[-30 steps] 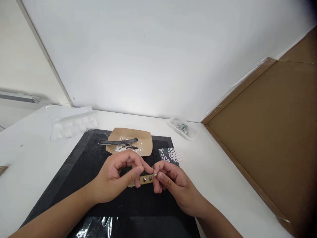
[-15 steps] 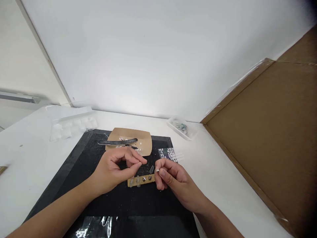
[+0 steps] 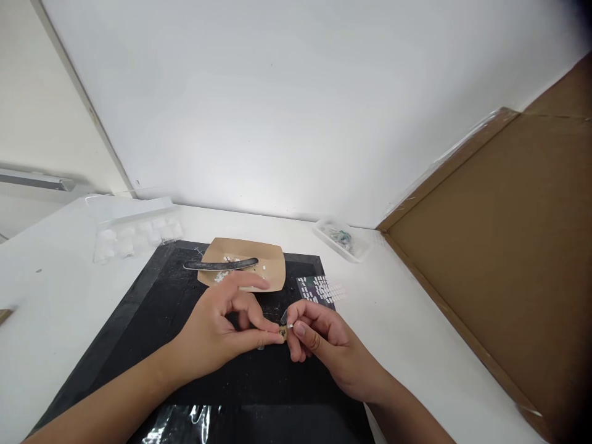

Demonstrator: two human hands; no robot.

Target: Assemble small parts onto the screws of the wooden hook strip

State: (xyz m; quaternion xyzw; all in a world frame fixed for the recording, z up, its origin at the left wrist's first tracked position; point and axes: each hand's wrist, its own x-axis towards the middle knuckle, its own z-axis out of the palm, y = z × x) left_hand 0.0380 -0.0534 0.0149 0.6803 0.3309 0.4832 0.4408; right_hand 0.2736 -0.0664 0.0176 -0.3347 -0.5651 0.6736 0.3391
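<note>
A narrow tan strip [image 3: 283, 333] with metal discs on it lies over the black mat, mostly hidden by my fingers. My left hand [image 3: 231, 327] pinches it between thumb and forefinger, the other fingers raised. My right hand [image 3: 319, 336] is closed just to the right, with a tiny whitish piece [image 3: 290, 326] between thumb and forefinger, close to the strip's right end. Behind the fingertips shows a clear nail tip [image 3: 283, 317]. Another clear tip [image 3: 261, 347] peeks out under my left thumb.
A tan paper tray [image 3: 272, 259] with white bits stands behind my hands, a dark curved nail file [image 3: 219, 266] across it. A sheet of small white tabs [image 3: 319, 290] lies right. Farther back are a clear compartment box [image 3: 139, 234] and a small tub [image 3: 342, 240]. Cardboard [image 3: 499, 246] walls the right side.
My left hand has moved slightly right and down, and its thumb and forefinger have taken hold of the strip. My right hand has shifted slightly down, bringing the whitish piece close to the strip.
</note>
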